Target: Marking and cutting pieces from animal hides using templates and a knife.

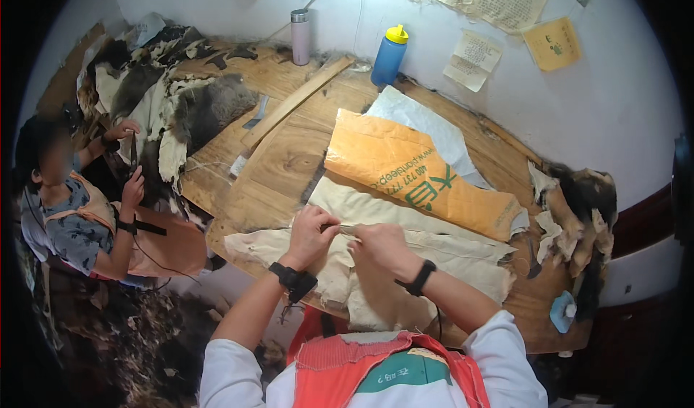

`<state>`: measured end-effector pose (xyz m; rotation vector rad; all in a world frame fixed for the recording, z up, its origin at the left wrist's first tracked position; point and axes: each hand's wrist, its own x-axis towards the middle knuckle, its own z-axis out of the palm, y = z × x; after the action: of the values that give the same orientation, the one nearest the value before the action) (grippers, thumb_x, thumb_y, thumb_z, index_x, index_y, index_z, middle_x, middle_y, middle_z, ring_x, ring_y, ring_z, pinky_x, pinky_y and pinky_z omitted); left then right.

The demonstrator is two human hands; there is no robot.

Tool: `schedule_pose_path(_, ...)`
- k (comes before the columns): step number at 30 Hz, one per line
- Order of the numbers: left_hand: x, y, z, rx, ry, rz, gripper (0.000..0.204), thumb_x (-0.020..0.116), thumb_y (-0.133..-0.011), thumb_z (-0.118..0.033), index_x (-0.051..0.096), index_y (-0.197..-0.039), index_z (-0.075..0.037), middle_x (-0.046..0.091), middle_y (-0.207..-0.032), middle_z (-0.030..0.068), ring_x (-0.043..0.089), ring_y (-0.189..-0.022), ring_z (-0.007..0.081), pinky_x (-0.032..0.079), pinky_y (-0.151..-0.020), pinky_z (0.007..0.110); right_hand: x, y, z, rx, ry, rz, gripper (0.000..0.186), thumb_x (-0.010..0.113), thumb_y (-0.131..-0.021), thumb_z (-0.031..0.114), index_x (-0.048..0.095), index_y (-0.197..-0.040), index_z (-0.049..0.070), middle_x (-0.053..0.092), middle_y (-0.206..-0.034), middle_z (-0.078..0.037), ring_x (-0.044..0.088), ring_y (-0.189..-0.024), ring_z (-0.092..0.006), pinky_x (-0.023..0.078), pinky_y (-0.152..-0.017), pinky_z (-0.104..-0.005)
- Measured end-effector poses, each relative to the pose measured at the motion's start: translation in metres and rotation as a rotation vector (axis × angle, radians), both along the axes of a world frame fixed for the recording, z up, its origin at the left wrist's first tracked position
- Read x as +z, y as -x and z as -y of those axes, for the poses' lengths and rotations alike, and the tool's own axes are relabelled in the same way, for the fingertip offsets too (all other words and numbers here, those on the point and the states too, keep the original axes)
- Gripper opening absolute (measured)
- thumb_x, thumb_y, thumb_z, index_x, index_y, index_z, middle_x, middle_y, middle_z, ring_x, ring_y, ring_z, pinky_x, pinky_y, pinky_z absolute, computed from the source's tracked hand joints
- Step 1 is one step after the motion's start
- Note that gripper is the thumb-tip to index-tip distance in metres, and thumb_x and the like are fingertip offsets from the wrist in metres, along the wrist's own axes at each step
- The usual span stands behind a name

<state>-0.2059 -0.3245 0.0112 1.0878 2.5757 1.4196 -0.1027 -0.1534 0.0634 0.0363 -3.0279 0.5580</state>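
Observation:
Cream-coloured hide pieces (434, 252) lie skin side up across the near part of the wooden table. Over their left part, my left hand (312, 234) is closed, its fingers pinched together. Close beside it, my right hand (383, 247) is closed too, with its fingertips toward the left. A thin greyish thing (347, 229) shows between the two hands; its kind is too small to tell. An orange paper pattern piece (416, 169) with green print rests on the hide beyond my hands. White sheet material (426, 126) sticks out behind it.
A wooden strip (296, 103), pink flask (300, 39) and blue bottle (390, 55) are at the back. Furry pelts pile up left (210, 112) and right (578, 213). A blue object (562, 312) sits near the right edge. At left, a seated person (79, 205) holds a dark tool.

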Motion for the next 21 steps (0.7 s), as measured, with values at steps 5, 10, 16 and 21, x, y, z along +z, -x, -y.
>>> schedule_pose_path(5, -0.003, 0.001, 0.003, 0.011, -0.006, -0.021, 0.008, 0.077, -0.076, -0.017, 0.074, -0.080, -0.011, 0.062, -0.081, 0.0050, 0.058, -0.088, 0.0265, 0.044, -0.080, 0.040, -0.011, -0.001, -0.002, 0.169, -0.057, 0.168, 0.013, 0.068, -0.082, 0.026, 0.071, -0.084, 0.014, 0.068, -0.071, -0.012, 0.068, -0.069, -0.0328, 0.052, -0.061, -0.0434)
schedule_pose_path(10, 0.001, -0.001, 0.003, 0.004, -0.023, -0.029, 0.007, 0.076, -0.076, -0.017, 0.073, -0.078, -0.012, 0.062, -0.080, 0.0046, 0.057, -0.087, 0.0262, 0.044, -0.079, 0.041, 0.043, -0.062, -0.027, 0.413, 0.130, 0.539, 0.018, 0.066, -0.085, 0.030, 0.073, -0.086, 0.013, 0.067, -0.072, -0.016, 0.068, -0.073, -0.0362, 0.051, -0.065, -0.0476)
schedule_pose_path(16, 0.000, -0.001, 0.002, 0.028, 0.015, -0.048, 0.008, 0.078, -0.074, -0.015, 0.075, -0.080, -0.010, 0.063, -0.080, 0.0049, 0.058, -0.084, 0.0258, 0.046, -0.077, 0.038, 0.011, -0.001, 0.008, -0.073, 0.282, 0.062, 0.027, 0.064, -0.090, 0.034, 0.069, -0.081, 0.009, 0.068, -0.072, -0.015, 0.068, -0.075, -0.0368, 0.052, -0.066, -0.0468)
schedule_pose_path(21, -0.003, -0.001, -0.001, 0.011, -0.020, 0.007, 0.006, 0.077, -0.075, -0.016, 0.076, -0.079, -0.012, 0.063, -0.080, 0.0041, 0.057, -0.085, 0.0259, 0.044, -0.078, 0.039, -0.004, 0.005, 0.011, 0.042, 0.100, 0.111, 0.021, 0.064, -0.085, 0.026, 0.069, -0.077, 0.008, 0.068, -0.072, -0.015, 0.068, -0.072, -0.0364, 0.052, -0.064, -0.0472)
